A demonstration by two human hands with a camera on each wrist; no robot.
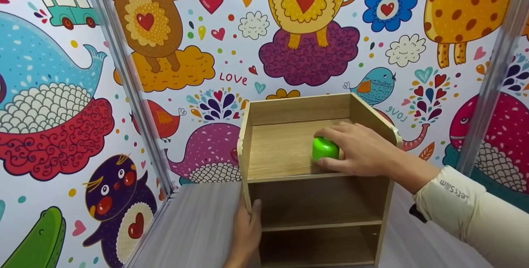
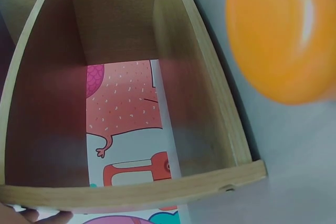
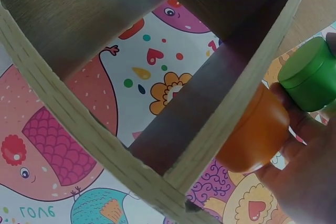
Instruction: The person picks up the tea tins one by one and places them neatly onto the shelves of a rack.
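On the top board of a small wooden shelf unit (image 1: 285,152), my right hand (image 1: 363,148) grips a rounded, glossy green jar (image 1: 324,148) between fingers and thumb. The right wrist view shows the green jar (image 3: 307,74) with a seam round its flat end. There, a smooth orange rounded piece (image 3: 257,132) sits beside it, partly hidden by the board's edge and close against the hand. My left hand (image 1: 246,233) holds the unit's left side panel, thumb at the front edge. A large, blurred orange rounded thing (image 2: 286,32) shows near the left wrist camera.
Low sides and a back rim (image 1: 299,109) surround the unit's top board. Below are open compartments (image 1: 318,200). A printed cartoon wall (image 1: 231,49) stands close behind, with a metal post (image 1: 128,82) at left and another (image 1: 487,74) at right. Grey floor (image 1: 198,218) surrounds the unit.
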